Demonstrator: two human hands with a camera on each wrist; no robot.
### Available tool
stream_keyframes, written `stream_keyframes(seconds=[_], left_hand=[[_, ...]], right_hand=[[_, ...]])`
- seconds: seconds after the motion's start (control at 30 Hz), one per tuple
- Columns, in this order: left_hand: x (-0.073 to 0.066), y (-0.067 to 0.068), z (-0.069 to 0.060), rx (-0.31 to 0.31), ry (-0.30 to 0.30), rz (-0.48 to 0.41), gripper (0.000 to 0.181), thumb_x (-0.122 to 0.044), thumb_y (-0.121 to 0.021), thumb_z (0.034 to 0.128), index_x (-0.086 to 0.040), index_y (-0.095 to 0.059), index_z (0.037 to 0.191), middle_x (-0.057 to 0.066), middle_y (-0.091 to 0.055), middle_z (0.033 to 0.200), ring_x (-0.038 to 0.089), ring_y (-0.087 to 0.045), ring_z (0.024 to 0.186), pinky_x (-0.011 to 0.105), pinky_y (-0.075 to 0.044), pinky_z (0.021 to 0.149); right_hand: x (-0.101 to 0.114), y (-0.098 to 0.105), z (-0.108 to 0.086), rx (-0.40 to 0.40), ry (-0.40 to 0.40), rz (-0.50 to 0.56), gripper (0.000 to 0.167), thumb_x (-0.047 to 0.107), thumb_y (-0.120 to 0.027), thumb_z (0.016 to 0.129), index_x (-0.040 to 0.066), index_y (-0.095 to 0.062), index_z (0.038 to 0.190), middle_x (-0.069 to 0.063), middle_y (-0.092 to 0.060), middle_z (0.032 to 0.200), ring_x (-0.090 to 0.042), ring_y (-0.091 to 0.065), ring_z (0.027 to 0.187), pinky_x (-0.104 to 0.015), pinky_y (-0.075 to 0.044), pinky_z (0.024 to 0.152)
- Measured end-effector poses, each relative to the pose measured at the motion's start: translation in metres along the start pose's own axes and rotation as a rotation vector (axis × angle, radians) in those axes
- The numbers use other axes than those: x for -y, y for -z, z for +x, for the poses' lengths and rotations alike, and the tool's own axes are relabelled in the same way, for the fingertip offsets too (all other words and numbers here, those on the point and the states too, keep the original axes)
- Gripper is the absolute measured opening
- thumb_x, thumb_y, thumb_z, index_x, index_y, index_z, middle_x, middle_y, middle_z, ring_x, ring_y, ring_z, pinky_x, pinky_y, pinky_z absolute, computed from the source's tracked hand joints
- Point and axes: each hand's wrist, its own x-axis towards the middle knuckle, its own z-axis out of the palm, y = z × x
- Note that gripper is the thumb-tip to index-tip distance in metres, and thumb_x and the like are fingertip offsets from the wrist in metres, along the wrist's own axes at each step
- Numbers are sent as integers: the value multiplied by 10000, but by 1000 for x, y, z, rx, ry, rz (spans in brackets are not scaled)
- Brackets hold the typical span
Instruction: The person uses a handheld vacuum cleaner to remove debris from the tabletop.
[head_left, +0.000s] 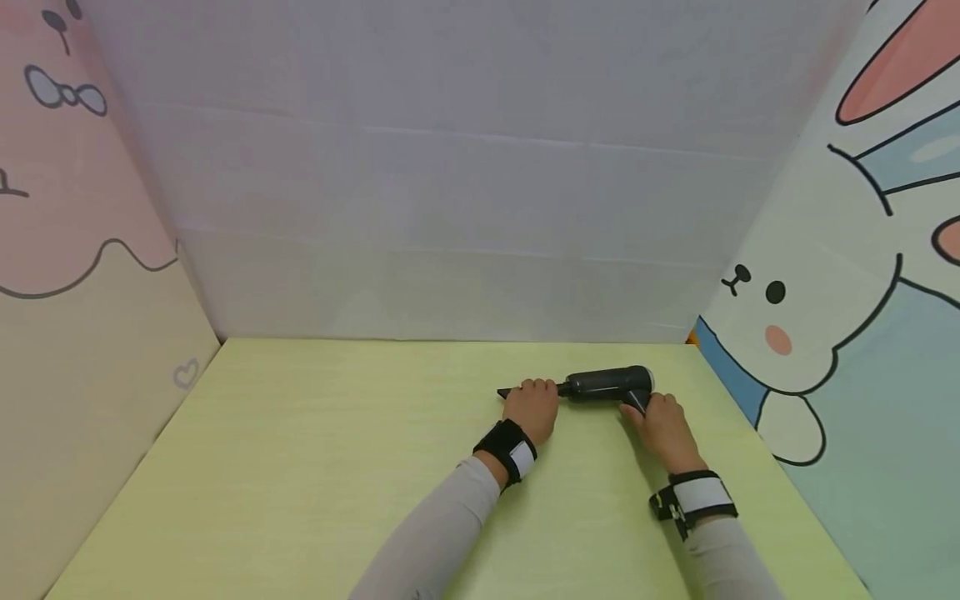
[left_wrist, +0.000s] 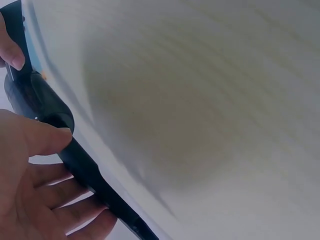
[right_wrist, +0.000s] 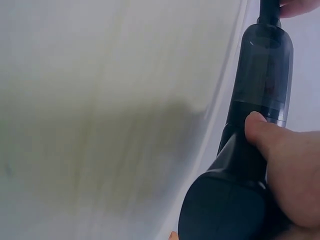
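A black handheld vacuum cleaner (head_left: 603, 384) is held level above the far right part of the table, its narrow crevice nozzle (left_wrist: 107, 192) pointing left. My left hand (head_left: 532, 408) grips that nozzle, with the thumb on one side and the fingers along the other in the left wrist view. At the other end, my right hand (head_left: 665, 429) holds the handle, which angles down from the body. The right wrist view shows the smoky see-through dust cup (right_wrist: 265, 65) and the right thumb (right_wrist: 265, 130) lying against the body. The right fingers are mostly hidden there.
The pale yellow-green tabletop (head_left: 300, 467) stretches under both arms. A whitish sheet (head_left: 450, 183) hangs along the back edge. Printed cartoon panels stand at the left (head_left: 97, 375) and right (head_left: 885, 400), the right one near the right hand.
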Motion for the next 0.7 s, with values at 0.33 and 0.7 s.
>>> stream_keyframes(seconds=[0.33, 0.7], left_hand=[[0, -14, 3, 6, -7, -23, 380, -360, -532, 1052, -117, -600, 1336, 30, -669, 1183, 185, -648, 1104, 276, -552, 899], [5, -8, 0, 67, -29, -120, 545, -466, -518, 1044, -91, -522, 1440, 75, -560, 1437, 240, -519, 1343, 359, -466, 1078]], right_hand=[[0, 0, 10, 99, -34, -28, 580, 304, -603, 1019, -264, -494, 1067, -374, -517, 940, -460, -532, 830, -533, -439, 716], [0, 4, 8, 153, -85, -105, 760, 423, -571, 1025, -292, -408, 1223, -459, -450, 1126, -602, -471, 1065, -645, -447, 853]])
